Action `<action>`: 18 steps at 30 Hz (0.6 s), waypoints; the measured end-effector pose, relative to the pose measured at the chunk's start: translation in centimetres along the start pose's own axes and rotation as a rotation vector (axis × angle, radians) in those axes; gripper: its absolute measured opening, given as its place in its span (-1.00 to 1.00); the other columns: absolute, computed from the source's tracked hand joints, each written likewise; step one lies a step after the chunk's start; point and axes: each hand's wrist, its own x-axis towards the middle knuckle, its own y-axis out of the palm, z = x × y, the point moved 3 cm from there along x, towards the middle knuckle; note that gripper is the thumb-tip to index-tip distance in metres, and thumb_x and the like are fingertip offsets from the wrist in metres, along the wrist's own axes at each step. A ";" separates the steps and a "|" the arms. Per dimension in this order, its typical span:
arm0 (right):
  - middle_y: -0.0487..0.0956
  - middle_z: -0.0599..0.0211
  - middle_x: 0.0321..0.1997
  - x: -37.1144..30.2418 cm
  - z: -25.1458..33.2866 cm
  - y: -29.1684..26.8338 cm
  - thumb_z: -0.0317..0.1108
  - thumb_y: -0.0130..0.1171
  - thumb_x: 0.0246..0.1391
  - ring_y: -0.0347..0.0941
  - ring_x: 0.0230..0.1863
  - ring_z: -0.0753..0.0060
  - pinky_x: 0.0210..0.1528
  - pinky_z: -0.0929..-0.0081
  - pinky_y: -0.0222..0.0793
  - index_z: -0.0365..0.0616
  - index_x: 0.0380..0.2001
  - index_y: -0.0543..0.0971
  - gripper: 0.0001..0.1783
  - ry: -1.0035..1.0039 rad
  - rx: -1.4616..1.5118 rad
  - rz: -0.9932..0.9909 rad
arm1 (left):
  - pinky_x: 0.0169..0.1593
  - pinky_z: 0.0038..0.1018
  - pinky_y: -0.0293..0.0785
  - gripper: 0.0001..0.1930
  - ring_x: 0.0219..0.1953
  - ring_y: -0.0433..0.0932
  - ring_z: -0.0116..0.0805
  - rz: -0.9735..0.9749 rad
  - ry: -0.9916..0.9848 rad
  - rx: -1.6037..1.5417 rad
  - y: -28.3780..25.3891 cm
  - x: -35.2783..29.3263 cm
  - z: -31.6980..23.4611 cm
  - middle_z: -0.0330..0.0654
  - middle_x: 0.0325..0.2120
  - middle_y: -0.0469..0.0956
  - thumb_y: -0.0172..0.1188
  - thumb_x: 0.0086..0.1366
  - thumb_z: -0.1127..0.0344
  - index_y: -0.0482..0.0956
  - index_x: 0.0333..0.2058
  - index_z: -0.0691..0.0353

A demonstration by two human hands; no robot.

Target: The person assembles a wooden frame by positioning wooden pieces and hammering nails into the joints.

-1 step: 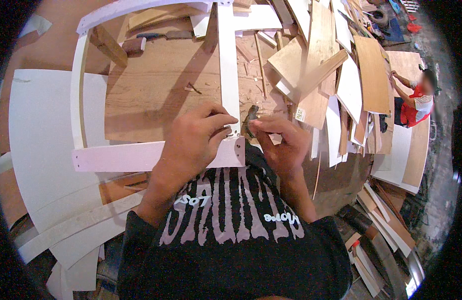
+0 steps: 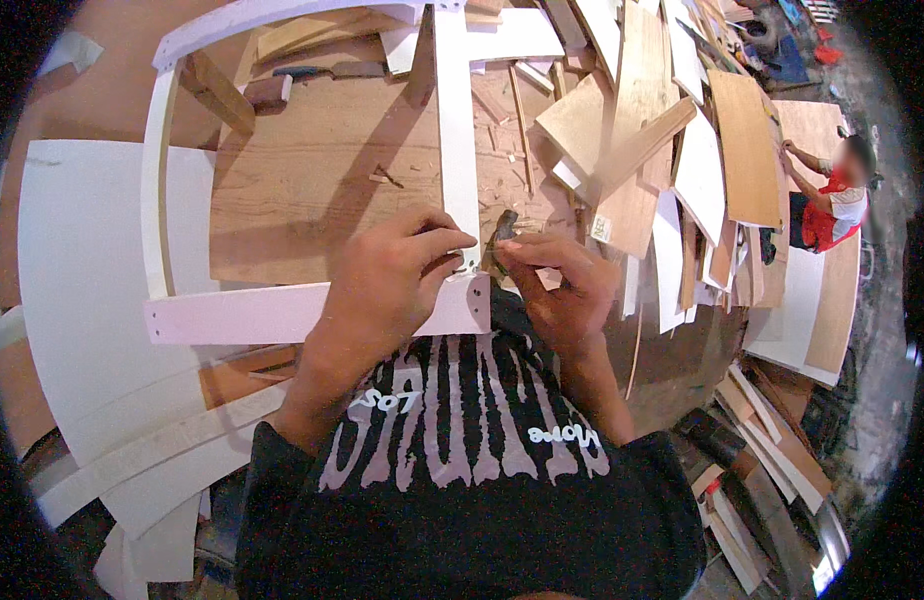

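A white-painted wooden frame [image 2: 312, 312] stands in front of me, its near right corner close to my body. My left hand [image 2: 397, 265] is over that corner, thumb and forefinger pinched together beside the upright strip. Whatever sits in the pinch is too small to name. Small dark holes or nail heads dot the corner. Just right of it, my right hand [image 2: 567, 285] is closed with thumb and forefinger together; I cannot make out what they hold. A dark hammer head [image 2: 505, 226] shows just beyond its fingertips. The hammer's handle is mostly hidden.
Wood offcuts and white panels [image 2: 697, 175] pile up at the right. Under the frame lies a plywood sheet [image 2: 302, 170] with scraps; a handsaw [image 2: 327, 72] lies at its far side. A white board [image 2: 102, 250] is on the left. A co-worker [image 2: 832, 200] sits far right.
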 end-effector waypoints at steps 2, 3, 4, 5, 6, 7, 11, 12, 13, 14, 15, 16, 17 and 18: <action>0.75 0.15 -0.28 0.2 0.5 0.1 -0.62 0.45 -0.05 0.73 -0.25 0.29 -0.20 0.43 0.62 -0.19 -0.32 0.69 -0.80 0.006 0.044 0.018 | -0.09 -0.30 0.58 -0.82 -0.20 0.67 -0.09 0.038 -0.004 0.010 0.0 0.2 -0.1 -0.11 -0.25 0.65 0.35 0.17 0.49 0.72 -0.22 0.25; 0.74 0.09 -0.27 0.4 0.7 0.1 -0.67 0.45 -0.07 0.72 -0.23 0.29 -0.17 0.45 0.62 -0.27 -0.32 0.68 -0.79 0.006 0.089 0.039 | -0.03 -0.32 0.59 -0.81 -0.14 0.66 -0.10 0.069 -0.008 0.020 0.1 0.4 -0.2 -0.10 -0.22 0.65 0.37 0.16 0.49 0.72 -0.21 0.27; 0.74 0.09 -0.27 0.4 0.6 -0.1 -0.67 0.45 -0.07 0.72 -0.23 0.29 -0.17 0.45 0.62 -0.27 -0.32 0.68 -0.79 0.015 0.091 0.029 | -0.03 -0.32 0.59 -0.81 -0.14 0.66 -0.10 0.082 -0.007 0.025 0.3 0.5 -0.1 -0.10 -0.22 0.65 0.37 0.16 0.49 0.72 -0.21 0.27; 0.74 0.09 -0.28 0.4 0.4 -0.1 -0.68 0.44 -0.06 0.72 -0.24 0.30 -0.18 0.45 0.62 -0.28 -0.32 0.68 -0.79 0.019 0.106 0.074 | -0.07 -0.30 0.58 -0.81 -0.17 0.66 -0.09 0.070 0.023 0.018 0.5 0.7 -0.1 -0.09 -0.24 0.66 0.35 0.16 0.49 0.72 -0.21 0.25; 0.73 0.08 -0.28 0.4 0.2 0.0 -0.68 0.44 -0.06 0.71 -0.26 0.31 -0.19 0.46 0.61 -0.29 -0.31 0.67 -0.79 0.023 0.124 0.115 | -0.11 -0.29 0.57 -0.80 -0.20 0.66 -0.08 0.061 0.053 0.014 0.5 0.8 -0.1 -0.09 -0.26 0.66 0.34 0.16 0.50 0.72 -0.20 0.24; 0.73 0.08 -0.28 0.4 -0.1 -0.2 -0.68 0.44 -0.06 0.71 -0.26 0.31 -0.19 0.46 0.61 -0.29 -0.31 0.67 -0.79 0.036 0.131 0.097 | -0.11 -0.29 0.57 -0.80 -0.20 0.66 -0.08 0.081 0.057 0.026 0.5 0.9 -0.2 -0.09 -0.26 0.66 0.34 0.16 0.50 0.72 -0.20 0.24; 0.73 0.11 -0.29 0.3 -2.3 -0.8 -0.70 0.36 0.03 0.68 -0.30 0.38 -0.25 0.49 0.60 -0.31 -0.25 0.65 -0.80 0.252 0.224 -0.040 | -0.08 -0.30 0.56 -0.79 -0.18 0.66 -0.07 0.081 -0.028 0.064 0.2 1.0 -0.2 -0.07 -0.24 0.67 0.33 0.15 0.53 0.72 -0.21 0.23; 0.72 0.12 -0.28 0.2 -3.0 -1.0 -0.71 0.33 0.06 0.67 -0.31 0.41 -0.26 0.50 0.59 -0.32 -0.23 0.64 -0.80 0.384 0.311 -0.086 | -0.08 -0.31 0.56 -0.79 -0.18 0.67 -0.07 0.023 -0.052 0.087 -0.1 0.8 -0.3 -0.07 -0.24 0.68 0.33 0.15 0.54 0.72 -0.21 0.23; 0.71 0.13 -0.27 0.2 -3.3 -1.3 -0.73 0.29 0.09 0.66 -0.29 0.41 -0.27 0.52 0.58 -0.32 -0.18 0.63 -0.78 0.364 0.336 -0.120 | -0.09 -0.32 0.57 -0.78 -0.19 0.68 -0.10 0.033 -0.092 0.099 -0.2 0.7 -0.4 -0.07 -0.24 0.68 0.33 0.14 0.55 0.74 -0.22 0.21; 0.71 0.13 -0.27 0.0 -3.6 -1.5 -0.73 0.29 0.09 0.66 -0.29 0.41 -0.27 0.52 0.58 -0.32 -0.18 0.63 -0.78 0.377 0.345 -0.141 | -0.09 -0.32 0.57 -0.78 -0.19 0.68 -0.10 0.055 -0.088 0.112 -0.2 0.8 -0.5 -0.07 -0.24 0.68 0.33 0.14 0.55 0.74 -0.22 0.21; 0.71 0.13 -0.27 0.1 -3.7 -1.6 -0.73 0.30 0.08 0.66 -0.29 0.43 -0.26 0.53 0.59 -0.33 -0.19 0.65 -0.78 0.384 0.363 -0.127 | -0.10 -0.32 0.57 -0.77 -0.21 0.68 -0.12 0.057 -0.085 0.145 -0.3 0.8 -0.7 -0.08 -0.24 0.68 0.35 0.12 0.55 0.74 -0.22 0.20; 0.72 0.14 -0.26 0.1 -3.8 -1.6 -0.73 0.31 0.06 0.66 -0.28 0.44 -0.26 0.54 0.59 -0.33 -0.20 0.66 -0.78 0.390 0.381 -0.111 | -0.11 -0.33 0.58 -0.75 -0.22 0.68 -0.14 0.057 -0.082 0.177 -0.3 1.0 -0.9 -0.09 -0.24 0.68 0.37 0.09 0.56 0.75 -0.22 0.19; 0.72 0.14 -0.26 0.2 -3.9 -1.7 -0.73 0.31 0.06 0.66 -0.28 0.44 -0.26 0.54 0.59 -0.33 -0.20 0.66 -0.78 0.398 0.392 -0.124 | -0.11 -0.33 0.58 -0.75 -0.22 0.68 -0.14 0.071 -0.081 0.190 -0.2 1.1 -0.9 -0.09 -0.24 0.68 0.37 0.09 0.56 0.75 -0.22 0.19; 0.72 0.14 -0.26 0.3 -3.7 -1.6 -0.72 0.32 0.04 0.67 -0.27 0.43 -0.24 0.53 0.60 -0.32 -0.21 0.67 -0.78 0.354 0.398 -0.091 | -0.13 -0.34 0.58 -0.74 -0.22 0.68 -0.17 0.067 -0.068 0.172 0.0 1.2 -0.8 -0.10 -0.25 0.68 0.38 0.07 0.56 0.76 -0.22 0.18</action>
